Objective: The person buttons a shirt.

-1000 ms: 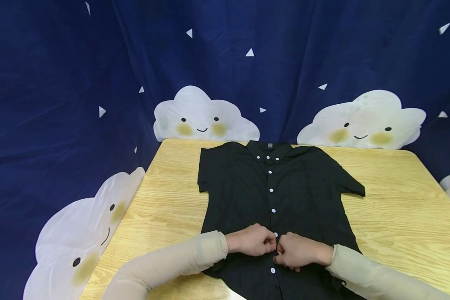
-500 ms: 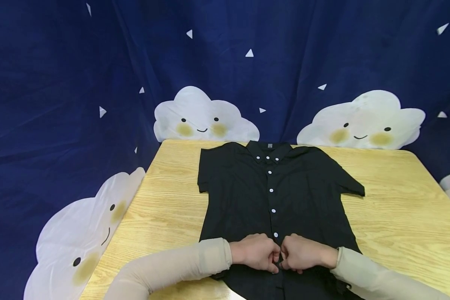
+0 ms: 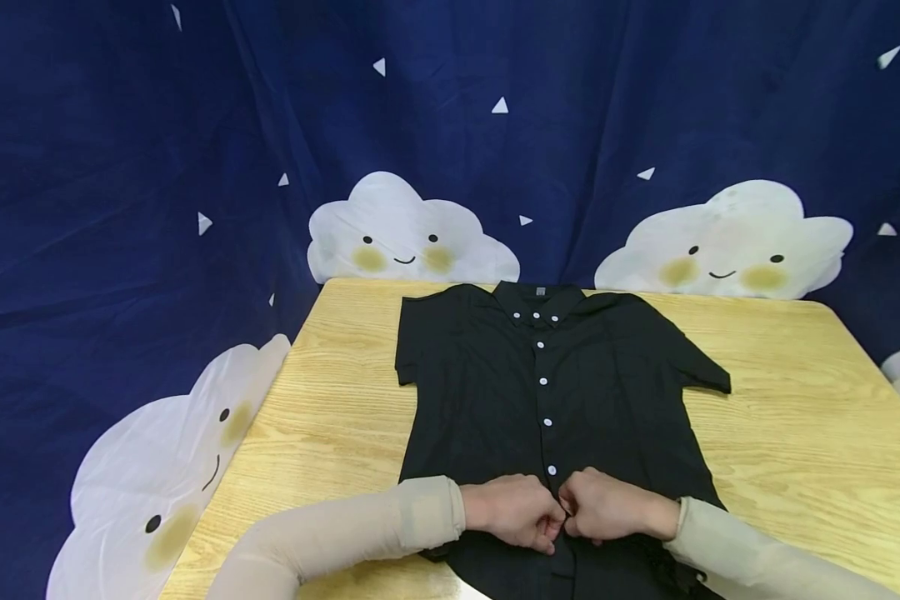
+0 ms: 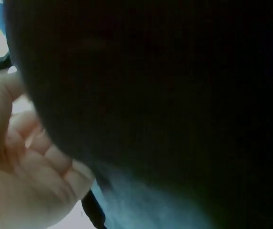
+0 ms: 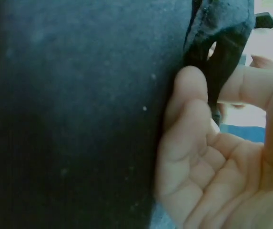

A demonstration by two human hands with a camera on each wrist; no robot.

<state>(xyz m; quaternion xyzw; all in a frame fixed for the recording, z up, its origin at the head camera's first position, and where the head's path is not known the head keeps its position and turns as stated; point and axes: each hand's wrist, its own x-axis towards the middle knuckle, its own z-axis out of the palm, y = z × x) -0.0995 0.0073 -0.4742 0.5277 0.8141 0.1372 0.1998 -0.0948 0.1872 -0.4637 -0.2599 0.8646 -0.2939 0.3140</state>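
Observation:
A black short-sleeved shirt (image 3: 472, 400) lies front up, collar at the far side, with white buttons down its placket. At its lower front, both hands meet just below a white button (image 3: 552, 471). My left hand (image 3: 516, 513) has curled fingers at the placket edge; dark cloth hides much of them in the left wrist view. My right hand (image 3: 609, 505) pinches the shirt's front edge between thumb and fingers, and a slit like a buttonhole (image 5: 212, 50) shows in the cloth just above. The fingertips nearly touch, hiding the placket between them.
The shirt is spread on a light wooden table (image 3: 330, 383), its hem running toward the near edge. Behind and to the left hangs a dark blue curtain (image 3: 435, 100) printed with smiling white clouds (image 3: 412, 225) and small triangles.
Both hands have shifted slightly nearer, the left also to the right, closing against the right hand. The lower button seen a second ago is now covered. The rest of the shirt stays put.

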